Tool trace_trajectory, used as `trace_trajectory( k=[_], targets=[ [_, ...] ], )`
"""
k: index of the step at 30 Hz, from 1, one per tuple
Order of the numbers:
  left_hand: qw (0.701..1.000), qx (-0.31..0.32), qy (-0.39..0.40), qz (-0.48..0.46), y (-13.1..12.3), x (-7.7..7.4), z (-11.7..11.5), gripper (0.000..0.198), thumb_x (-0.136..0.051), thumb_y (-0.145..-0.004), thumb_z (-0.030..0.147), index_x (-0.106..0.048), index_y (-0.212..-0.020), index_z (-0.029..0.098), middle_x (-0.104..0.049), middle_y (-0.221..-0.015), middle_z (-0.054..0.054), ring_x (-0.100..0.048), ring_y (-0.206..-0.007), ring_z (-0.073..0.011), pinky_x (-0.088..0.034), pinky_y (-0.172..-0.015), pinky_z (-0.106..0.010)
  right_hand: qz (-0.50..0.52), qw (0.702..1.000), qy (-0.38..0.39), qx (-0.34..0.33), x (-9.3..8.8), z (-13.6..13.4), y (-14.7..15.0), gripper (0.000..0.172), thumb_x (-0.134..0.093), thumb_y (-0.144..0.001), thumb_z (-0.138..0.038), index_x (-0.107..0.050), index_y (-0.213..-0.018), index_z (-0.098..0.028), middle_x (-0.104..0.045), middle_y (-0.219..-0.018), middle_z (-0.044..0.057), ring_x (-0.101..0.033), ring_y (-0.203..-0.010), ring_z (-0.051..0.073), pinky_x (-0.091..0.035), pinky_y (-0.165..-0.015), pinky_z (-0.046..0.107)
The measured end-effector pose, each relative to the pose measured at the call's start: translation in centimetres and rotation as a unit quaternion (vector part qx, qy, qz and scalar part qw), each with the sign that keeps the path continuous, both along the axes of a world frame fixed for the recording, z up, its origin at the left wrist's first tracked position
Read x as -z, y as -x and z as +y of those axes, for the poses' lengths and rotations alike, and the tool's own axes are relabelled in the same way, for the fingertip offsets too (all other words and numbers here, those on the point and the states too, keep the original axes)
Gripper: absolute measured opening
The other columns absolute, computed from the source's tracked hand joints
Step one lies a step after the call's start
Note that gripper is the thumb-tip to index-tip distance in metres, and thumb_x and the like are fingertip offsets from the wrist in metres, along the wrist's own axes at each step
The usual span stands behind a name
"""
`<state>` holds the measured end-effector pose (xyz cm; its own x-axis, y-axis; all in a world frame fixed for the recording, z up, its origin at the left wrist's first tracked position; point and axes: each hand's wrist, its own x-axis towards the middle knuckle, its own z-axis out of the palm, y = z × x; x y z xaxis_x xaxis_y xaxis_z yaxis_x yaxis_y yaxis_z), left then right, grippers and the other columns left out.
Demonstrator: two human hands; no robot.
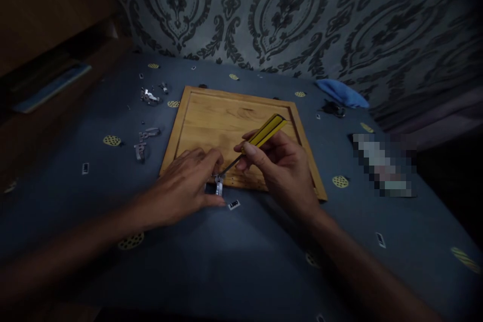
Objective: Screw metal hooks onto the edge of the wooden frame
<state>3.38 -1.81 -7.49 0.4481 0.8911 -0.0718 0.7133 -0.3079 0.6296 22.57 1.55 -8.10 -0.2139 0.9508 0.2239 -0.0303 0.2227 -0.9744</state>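
Observation:
A wooden cabinet door (215, 118) with a raised frame lies flat on the patterned blue cloth. At its near edge is a metal hinge (219, 187), its arm sticking out toward me. My left hand (188, 181) curls round this hinge, fingers on the door side and thumb on the near side. A yellow-handled screwdriver (267, 133) is gripped in my right hand (285, 166), tilted with the shaft pointing down and left. Its tip reaches the hinge beside my left fingers; whether it sits in a screw I cannot tell.
Several loose metal hinges (145, 143) and small parts lie left of the door, with more hinges (151, 96) farther back. At the back right are a blue cloth (341, 93) and a dark object (334, 108). A blurred-out item (385, 166) lies at right. Patterned wall behind.

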Motion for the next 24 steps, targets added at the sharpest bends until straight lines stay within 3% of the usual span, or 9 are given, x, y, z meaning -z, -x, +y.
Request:
trace_trajectory(
  k=[3,7,20,24],
  targets=[
    [1.000,-0.005,0.010,0.007,-0.1,-0.2,0.1,0.048,-0.090,-0.075,0.029,-0.050,-0.100,0.023,-0.061,-0.104,-0.002,-0.059,-0.101,-0.0259,-0.047,-0.085,-0.039,-0.007,1.000,-0.028,0.007,-0.4,-0.3,-0.2,0.029,-0.079,-0.088,-0.046,-0.071,-0.102,-0.022,-0.071,-0.081,-0.002,-0.068,-0.058,0.011,-0.059,-0.060,0.026],
    [1.000,-0.007,0.009,0.003,0.0,0.0,0.0,0.048,-0.089,-0.076,0.029,-0.050,-0.104,0.023,-0.062,-0.108,-0.003,-0.059,-0.104,-0.0270,-0.048,-0.087,-0.040,-0.014,0.998,-0.060,0.027,-0.7,-0.8,-0.3,0.022,-0.078,-0.090,-0.041,-0.073,-0.100,-0.023,-0.071,-0.082,-0.002,-0.066,-0.056,0.010,-0.059,-0.059,0.025],
    [1.000,-0.008,-0.002,0.005,0.1,0.4,-0.1,0.050,-0.090,-0.076,0.032,-0.049,-0.103,0.024,-0.061,-0.107,-0.003,-0.059,-0.103,-0.0269,-0.048,-0.087,-0.042,-0.033,0.998,-0.044,-0.015,-0.5,-1.0,-0.1,0.024,-0.076,-0.091,-0.044,-0.070,-0.099,-0.022,-0.069,-0.073,-0.004,-0.068,-0.059,0.012,-0.060,-0.063,0.027],
    [1.000,-0.004,-0.006,0.004,0.0,0.4,-0.1,0.051,-0.090,-0.076,0.030,-0.049,-0.105,0.023,-0.063,-0.108,-0.003,-0.060,-0.105,-0.0270,-0.048,-0.088,-0.042,-0.055,0.998,-0.042,-0.001,-0.7,-1.1,-0.1,0.029,-0.084,-0.083,-0.046,-0.069,-0.089,-0.022,-0.068,-0.072,-0.004,-0.066,-0.057,0.012,-0.058,-0.058,0.025]
  ],
)
